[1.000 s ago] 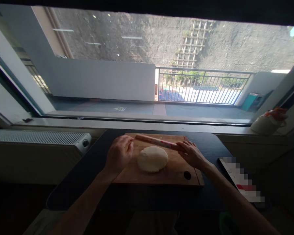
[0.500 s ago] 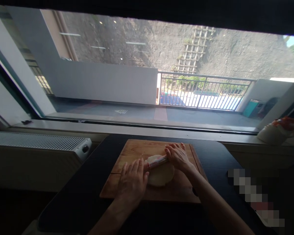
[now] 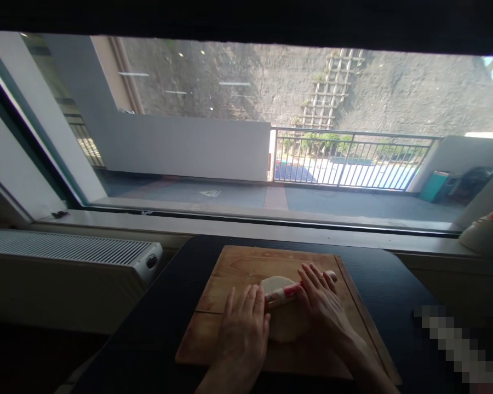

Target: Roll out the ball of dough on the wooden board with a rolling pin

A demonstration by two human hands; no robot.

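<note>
From the head cam, the slim reddish-brown wooden rolling pin (image 3: 285,294) with red-and-white printing lies at a slant across the flat, round, cream-coloured dough (image 3: 287,325), and that dough sits on a rectangular light-brown wooden cutting board (image 3: 242,262) on a black counter (image 3: 181,284). I'd guess the pin is pretty light, stiff and easy to turn, best handled near its two ends with flat palms. Dough's gonna be soft, stretchy and maybe a bit tacky, so I'd lift it by a broad edge with spread fingers, no pinching. Left hand (image 3: 243,328) is laid over the pin's near-left end, fingers straight out with small gaps; right hand (image 3: 324,298) rests over the other side the same way, not curled round it, with the pin's rounded tip poking out past it. Looks-wise, the dough is pale and smooth with a roundish edge, though the hands and shadow hide some of it.
</note>
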